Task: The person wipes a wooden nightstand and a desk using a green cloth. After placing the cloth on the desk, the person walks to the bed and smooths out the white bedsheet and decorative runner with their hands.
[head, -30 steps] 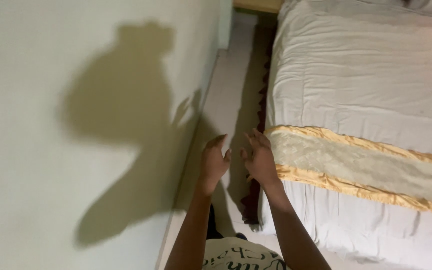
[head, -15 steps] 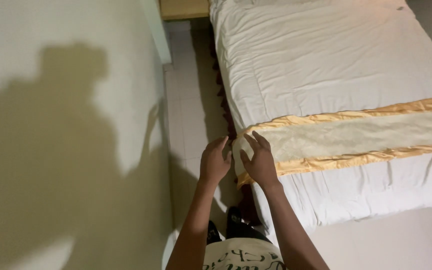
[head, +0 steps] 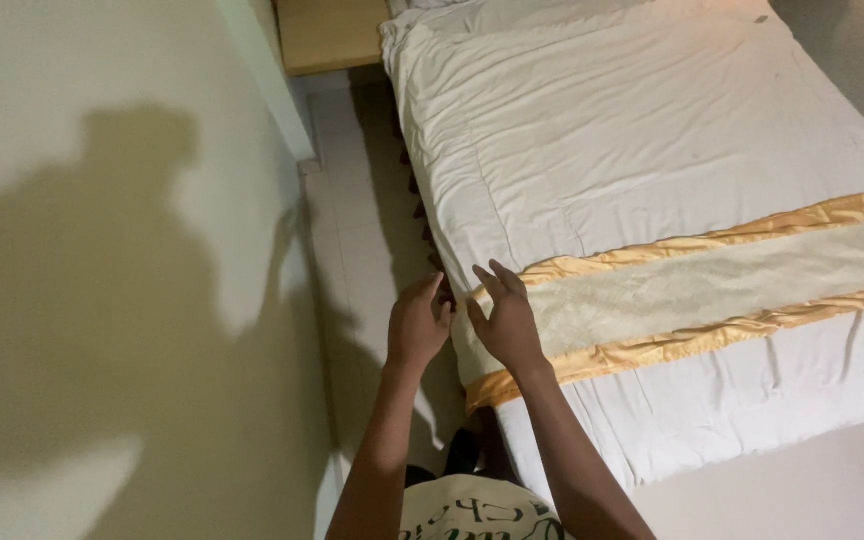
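A bed with a white cover [head: 632, 130] fills the right side of the head view. Across its foot lies a cream runner with gold satin borders [head: 712, 285]. My right hand [head: 502, 320] rests flat on the runner's left end at the bed's edge, fingers spread. Just left of it, my left hand [head: 419, 322] hovers beside the mattress edge, its fingertips near the runner's corner and its fingers loosely curled. Neither hand visibly grips anything.
A pale wall [head: 102, 280] bearing my shadow stands close on the left. Between wall and bed runs a narrow strip of light tiled floor [head: 352, 230]. A wooden bedside unit [head: 327, 35] sits at the head of the bed. A dark bed skirt shows along the mattress side.
The view has swung right and up, showing more of the bed. Both hands stay at the runner's left end, the right one now laid flat on it.
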